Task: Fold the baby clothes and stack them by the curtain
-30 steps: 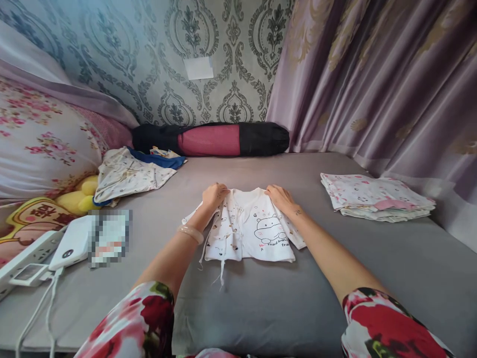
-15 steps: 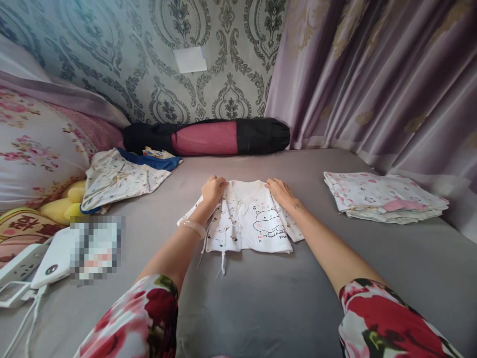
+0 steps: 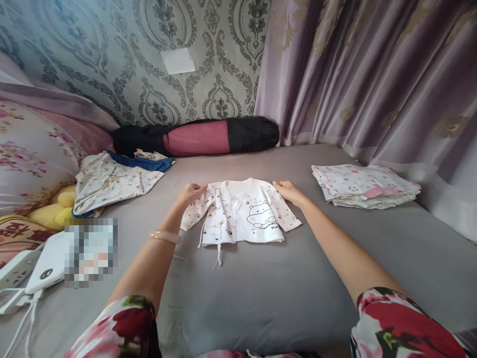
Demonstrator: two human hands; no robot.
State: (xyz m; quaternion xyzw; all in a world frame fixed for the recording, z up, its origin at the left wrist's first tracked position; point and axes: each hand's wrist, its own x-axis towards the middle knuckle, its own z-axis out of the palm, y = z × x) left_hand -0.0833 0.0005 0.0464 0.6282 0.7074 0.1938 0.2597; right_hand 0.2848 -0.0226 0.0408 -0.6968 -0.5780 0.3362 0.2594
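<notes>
White shirt (image 3: 243, 211) with left fingers (image 3: 196, 187) and right fingers (image 3: 282, 184) closed on its shoulders.

We see a black-and-pink roll (image 3: 196, 138) lying along the patterned wall (image 3: 112, 40), which bears a white sheet (image 3: 178, 61); to our right hangs a purple curtain (image 3: 354, 74) with gold motifs; to our left we have a floral pillow (image 3: 30, 166), a yellow soft object (image 3: 52, 212), a white power strip (image 3: 17, 271), a white device (image 3: 52, 263) with a cable (image 3: 32, 315) plugged in, and a pixelated item (image 3: 95, 251) beside it.
</notes>
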